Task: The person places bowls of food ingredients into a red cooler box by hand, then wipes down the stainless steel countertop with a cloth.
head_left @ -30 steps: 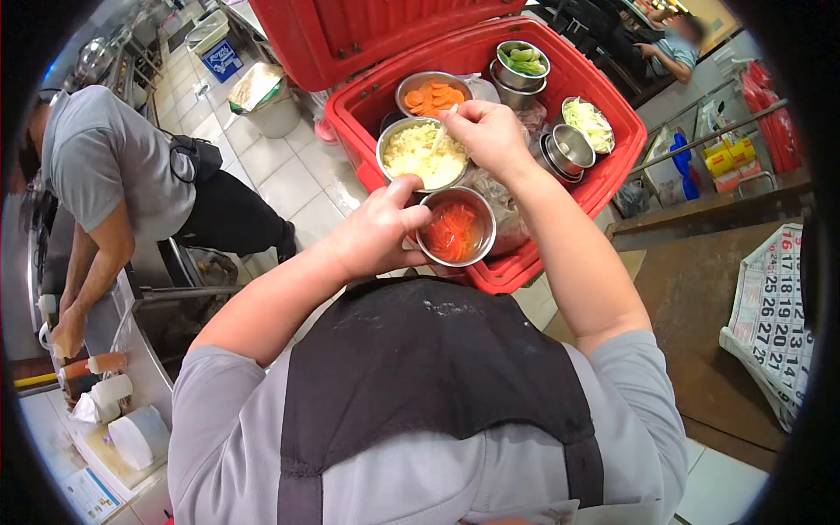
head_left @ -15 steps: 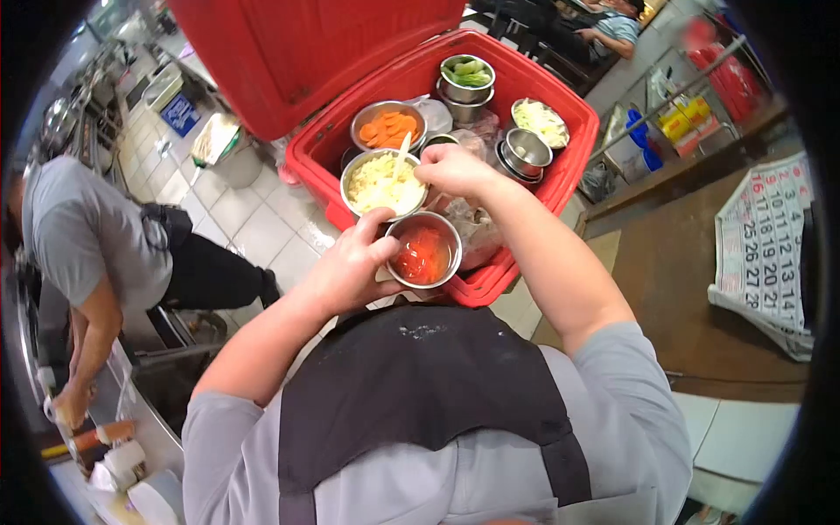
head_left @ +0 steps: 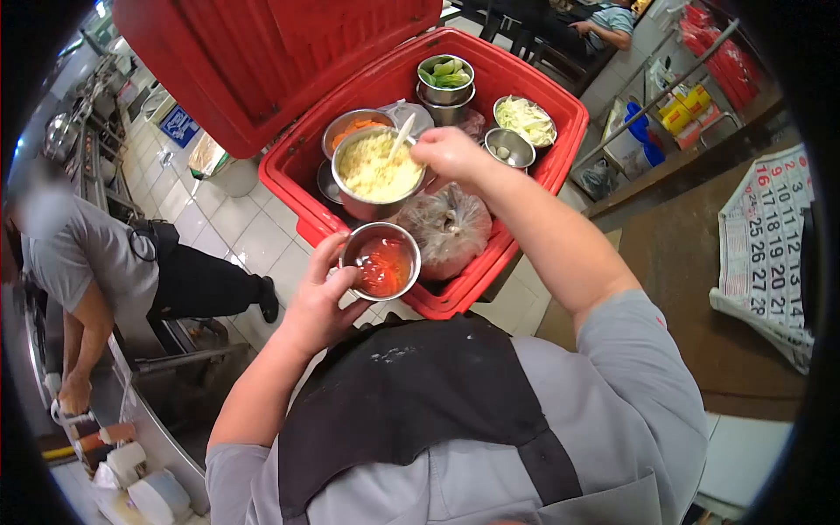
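Observation:
My left hand (head_left: pixel 319 302) grips a small metal bowl (head_left: pixel 353 249) by its side, thumb on the rim. Red pieces (head_left: pixel 383 267) lie in liquid inside it. With my right hand (head_left: pixel 453 156) I pinch the rim of a larger metal bowl (head_left: pixel 360 208) full of finely chopped yellowish food (head_left: pixel 372 166). A pale spoon (head_left: pixel 402 134) stands tilted in that food, close to my fingers. This bowl is over the open red cooler (head_left: pixel 302 210), partly covering a bowl of sliced carrots (head_left: pixel 354 129). Beside it sits a knotted clear plastic bag (head_left: pixel 444 229) with unclear contents.
Inside the cooler are a metal bowl of green vegetables (head_left: pixel 446 74), shredded cabbage (head_left: pixel 525 121) and a small bowl (head_left: pixel 510 144). The raised lid (head_left: pixel 280 66) leans back. A co-worker (head_left: pixel 87 254) stands left. A wooden surface with a calendar sheet (head_left: pixel 766 254) is right.
The bowl of yellowish food has come up with my right hand and now hides more of the carrots. My left hand has shifted left with the bowl of red pieces, uncovering the plastic bag.

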The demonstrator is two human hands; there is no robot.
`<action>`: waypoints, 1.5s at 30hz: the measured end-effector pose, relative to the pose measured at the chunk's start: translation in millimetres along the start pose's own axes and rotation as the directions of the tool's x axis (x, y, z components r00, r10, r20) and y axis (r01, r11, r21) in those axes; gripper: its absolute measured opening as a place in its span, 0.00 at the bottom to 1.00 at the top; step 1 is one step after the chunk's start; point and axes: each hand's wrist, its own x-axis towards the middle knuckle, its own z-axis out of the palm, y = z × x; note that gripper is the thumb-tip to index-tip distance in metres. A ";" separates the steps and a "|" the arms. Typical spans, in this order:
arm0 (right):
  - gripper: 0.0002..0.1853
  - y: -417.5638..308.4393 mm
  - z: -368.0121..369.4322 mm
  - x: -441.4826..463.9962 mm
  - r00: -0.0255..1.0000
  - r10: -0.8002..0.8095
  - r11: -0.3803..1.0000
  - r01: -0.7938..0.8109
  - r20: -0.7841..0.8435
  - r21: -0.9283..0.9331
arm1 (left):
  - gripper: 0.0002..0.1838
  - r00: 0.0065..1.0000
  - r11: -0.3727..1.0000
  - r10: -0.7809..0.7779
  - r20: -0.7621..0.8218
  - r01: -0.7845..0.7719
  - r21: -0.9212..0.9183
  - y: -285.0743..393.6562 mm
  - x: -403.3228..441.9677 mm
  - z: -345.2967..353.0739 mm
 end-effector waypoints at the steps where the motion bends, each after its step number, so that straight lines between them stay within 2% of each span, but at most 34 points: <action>1: 0.11 -1.3 -17.5 7.1 1.000 -0.028 1.000 0.028 -0.004 -0.008 | 0.18 0.999 0.999 -0.035 -0.003 0.035 -0.025 6.2 2.6 1.5; 5: 0.14 -3.6 -95.3 45.1 0.995 -0.075 0.990 0.066 -0.070 -0.128 | 0.20 0.986 0.983 -0.163 -0.039 0.166 0.073 31.3 8.6 9.1; 7: 0.14 9.6 -131.8 75.9 0.989 -0.049 0.976 0.018 -0.139 -0.216 | 0.20 0.975 0.971 -0.206 -0.080 0.215 0.109 39.4 10.7 16.9; 9: 0.16 28.1 -158.8 107.0 0.978 -0.013 0.978 -0.031 -0.209 -0.206 | 0.22 0.950 0.936 -0.297 -0.100 0.310 0.167 48.1 10.6 23.8; 11: 0.17 41.5 -180.0 135.4 0.972 0.005 0.945 -0.081 -0.235 -0.317 | 0.22 0.925 0.908 -0.356 -0.134 0.376 0.184 56.5 13.1 30.4; 14: 0.18 52.5 -194.8 164.3 0.977 0.064 0.882 -0.151 -0.205 -0.446 | 0.22 0.921 0.868 -0.360 -0.151 0.390 0.307 64.8 19.1 34.0; 17: 0.19 60.0 -198.3 179.8 0.981 0.063 0.859 -0.146 -0.181 -0.491 | 0.23 0.863 0.831 -0.481 -0.155 0.505 0.234 71.8 24.0 37.9; 18: 0.20 64.4 -196.7 183.8 0.982 0.053 0.872 -0.134 -0.181 -0.470 | 0.23 0.865 0.830 -0.475 -0.161 0.501 0.246 73.8 27.1 37.9; 19: 0.19 70.9 -197.5 200.5 0.987 0.059 0.819 -0.135 -0.152 -0.558 | 0.23 0.861 0.825 -0.482 -0.162 0.508 0.248 74.0 28.8 38.2; 24: 0.18 95.0 -197.2 229.5 0.988 0.147 0.835 -0.149 -0.045 -0.530 | 0.23 0.842 0.808 -0.508 -0.182 0.539 0.237 72.7 31.2 42.0; 27: 0.17 106.0 -192.5 244.1 0.977 0.212 0.771 -0.168 -0.001 -0.614 | 0.23 0.847 0.817 -0.497 -0.189 0.530 0.228 72.1 34.2 43.1; 28: 0.14 108.8 -190.8 247.5 0.981 0.196 0.774 -0.148 0.010 -0.615 | 0.23 0.851 0.822 -0.489 -0.189 0.523 0.225 71.1 35.8 42.9; 32: 0.11 88.6 -189.3 232.7 0.992 0.120 0.892 -0.097 0.024 -0.441 | 0.23 0.836 0.807 -0.510 -0.201 0.546 0.226 69.4 35.5 45.2; 35: 0.14 69.5 -164.3 228.5 0.989 0.147 0.980 -0.143 0.017 -0.137 | 0.21 0.863 0.825 -0.459 -0.211 0.502 0.259 70.6 42.6 44.9; 37: 0.16 68.1 -144.6 244.7 0.987 0.154 0.988 -0.154 0.038 -0.002 | 0.21 0.858 0.819 -0.470 -0.210 0.512 0.260 71.7 45.3 45.4; 39: 0.18 71.9 -120.0 258.4 0.988 0.153 0.980 -0.148 -0.025 0.135 | 0.21 0.855 0.817 -0.476 -0.206 0.516 0.255 72.8 47.3 46.5; 42: 0.18 69.7 -98.6 262.6 0.982 0.181 0.979 -0.176 -0.046 0.102 | 0.22 0.850 0.816 -0.490 -0.195 0.525 0.240 72.7 46.8 46.0; 45: 0.20 68.1 -94.9 265.5 0.978 0.198 0.968 -0.185 -0.063 0.170 | 0.23 0.840 0.809 -0.511 -0.184 0.542 0.228 73.0 42.9 47.6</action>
